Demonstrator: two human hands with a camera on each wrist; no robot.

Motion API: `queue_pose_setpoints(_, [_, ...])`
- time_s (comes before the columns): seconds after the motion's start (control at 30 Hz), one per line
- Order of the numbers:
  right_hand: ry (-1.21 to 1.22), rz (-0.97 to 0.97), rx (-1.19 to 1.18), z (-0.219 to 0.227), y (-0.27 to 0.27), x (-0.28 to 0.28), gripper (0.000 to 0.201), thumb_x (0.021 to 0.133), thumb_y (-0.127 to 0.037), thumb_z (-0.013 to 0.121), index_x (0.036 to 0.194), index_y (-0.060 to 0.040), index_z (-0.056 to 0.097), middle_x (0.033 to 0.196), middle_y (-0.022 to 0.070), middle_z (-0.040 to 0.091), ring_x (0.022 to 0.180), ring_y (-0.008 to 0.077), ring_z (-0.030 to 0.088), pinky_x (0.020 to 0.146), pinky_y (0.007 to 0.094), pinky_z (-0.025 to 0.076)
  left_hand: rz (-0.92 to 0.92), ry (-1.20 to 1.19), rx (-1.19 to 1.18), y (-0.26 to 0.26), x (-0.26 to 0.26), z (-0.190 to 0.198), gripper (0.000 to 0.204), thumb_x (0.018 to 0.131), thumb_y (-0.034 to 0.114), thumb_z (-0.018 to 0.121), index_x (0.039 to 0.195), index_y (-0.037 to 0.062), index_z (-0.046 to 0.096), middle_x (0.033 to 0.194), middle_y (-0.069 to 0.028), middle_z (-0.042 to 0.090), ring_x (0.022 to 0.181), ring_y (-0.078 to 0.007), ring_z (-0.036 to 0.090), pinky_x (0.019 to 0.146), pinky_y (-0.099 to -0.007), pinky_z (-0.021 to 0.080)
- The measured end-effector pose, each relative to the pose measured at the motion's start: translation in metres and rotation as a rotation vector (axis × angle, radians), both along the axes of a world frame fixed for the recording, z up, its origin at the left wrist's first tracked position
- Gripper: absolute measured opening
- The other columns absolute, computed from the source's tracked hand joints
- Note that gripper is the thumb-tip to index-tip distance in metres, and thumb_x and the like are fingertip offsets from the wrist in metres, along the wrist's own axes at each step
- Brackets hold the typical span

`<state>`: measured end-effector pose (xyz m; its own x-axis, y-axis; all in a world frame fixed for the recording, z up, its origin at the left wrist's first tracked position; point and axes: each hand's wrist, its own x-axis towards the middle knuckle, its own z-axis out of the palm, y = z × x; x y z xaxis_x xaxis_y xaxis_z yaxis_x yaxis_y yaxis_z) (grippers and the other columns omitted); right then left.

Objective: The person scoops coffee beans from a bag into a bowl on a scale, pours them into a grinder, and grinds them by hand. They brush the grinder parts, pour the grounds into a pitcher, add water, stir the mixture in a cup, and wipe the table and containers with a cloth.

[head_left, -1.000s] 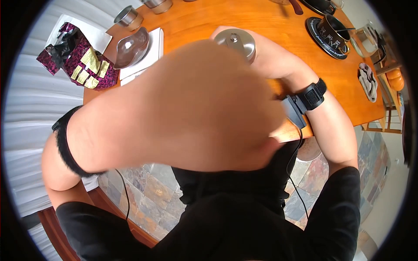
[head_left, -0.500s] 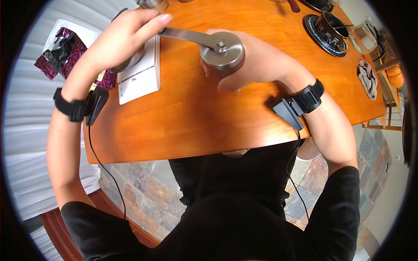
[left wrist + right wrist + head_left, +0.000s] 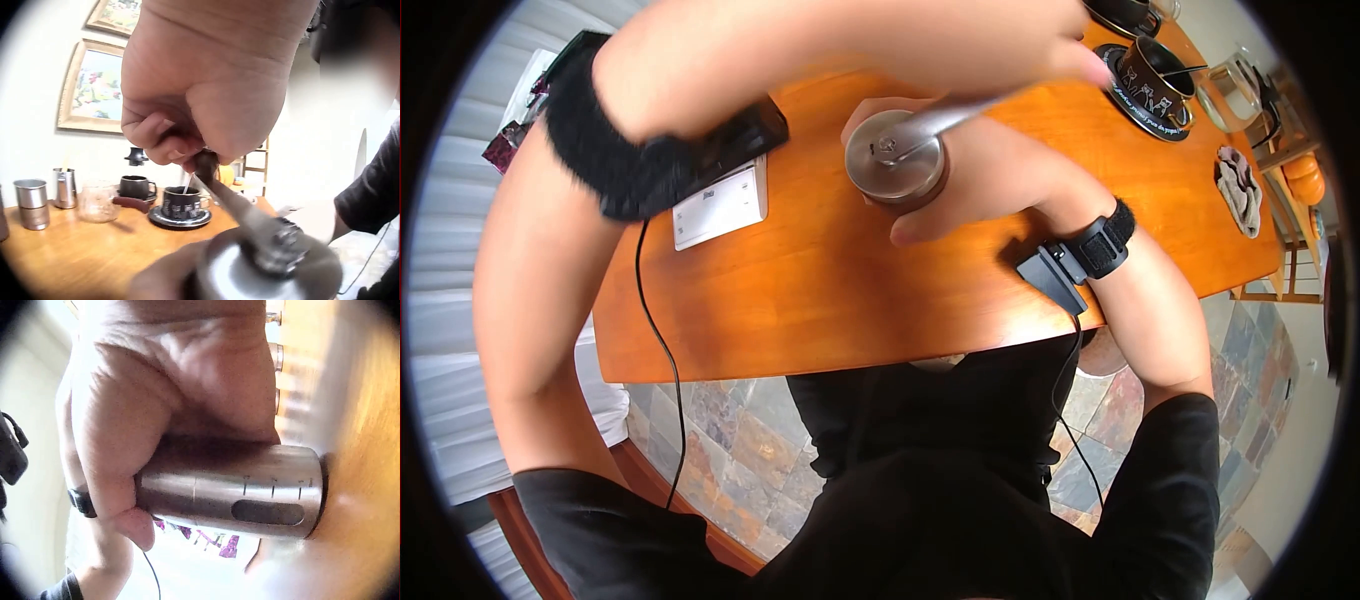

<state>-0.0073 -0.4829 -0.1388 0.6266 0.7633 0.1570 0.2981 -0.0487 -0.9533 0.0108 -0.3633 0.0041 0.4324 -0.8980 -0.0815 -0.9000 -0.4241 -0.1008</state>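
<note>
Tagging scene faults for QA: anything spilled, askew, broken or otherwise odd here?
Nothing serious. The rumpled greyish cloth near the orange-brown wooden table's right edge looks slightly untidy, bunched instead of flat. No spill shows. The cylindrical steel hand-crank grinder shows no damage, though its crank is blurred.

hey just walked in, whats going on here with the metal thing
A person's right hand grips what looks like a hand grinder, held upright at the table. The left hand holds the end of the crank on its top. Off to the right, a black cup sits on its saucer.
</note>
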Motion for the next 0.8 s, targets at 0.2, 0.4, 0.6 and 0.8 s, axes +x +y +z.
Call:
queue_pose_setpoints(0.2, [-0.02, 0.0, 0.147, -0.004, -0.005, 0.002, 0.044, 0.071, -0.009, 0.079, 0.11, -0.007, 0.058, 0.098, -0.0014, 0.062, 0.088, 0.0109, 0.058, 0.08, 0.028, 0.049, -0.22, 0.183, -0.213, 0.014, -0.062, -0.022, 0.028, 0.086, 0.034, 0.062, 0.076, 0.0076, 0.059, 0.068, -0.0083, 0.054, 0.062, -0.0279, 0.058, 0.056, -0.0399, 0.044])
queue_pose_setpoints(0.4, [-0.062, 0.01, 0.042, -0.008, -0.007, 0.011, 0.046, 0.073, -0.008, 0.081, 0.111, -0.0069, 0.057, 0.102, 0.0003, 0.062, 0.09, 0.012, 0.058, 0.082, 0.0294, 0.05, -0.288, 0.103, -0.472, 0.059, -0.084, -0.054, 0.032, 0.077, 0.031, 0.071, 0.066, 0.0122, 0.048, 0.062, -0.0021, 0.043, 0.052, -0.0238, 0.049, 0.044, -0.0366, 0.036])
queue_pose_setpoints(0.6, [0.035, 0.007, 0.142, -0.004, 0.0, 0.006, 0.037, 0.069, -0.001, 0.075, 0.097, -0.005, 0.053, 0.074, 0.0029, 0.059, 0.056, 0.0123, 0.059, 0.048, 0.0258, 0.048, -0.145, 0.065, -0.328, 0.131, -0.056, -0.043, 0.019, 0.072, 0.017, 0.064, 0.062, 0.0092, 0.051, 0.061, -0.0074, 0.047, 0.05, -0.0294, 0.049, 0.044, -0.0409, 0.039])
queue_pose_setpoints(0.8, [-0.042, 0.001, 0.111, -0.006, 0.002, 0.007, 0.038, 0.068, -0.001, 0.075, 0.098, -0.0045, 0.052, 0.072, 0.0034, 0.059, 0.054, 0.0129, 0.059, 0.048, 0.0264, 0.048, 0.293, 0.114, -0.922, 0.124, 0.001, -0.087, 0.026, 0.098, 0.027, 0.05, 0.086, 0.0046, 0.054, 0.08, -0.011, 0.053, 0.071, -0.0223, 0.057, 0.062, -0.0377, 0.047])
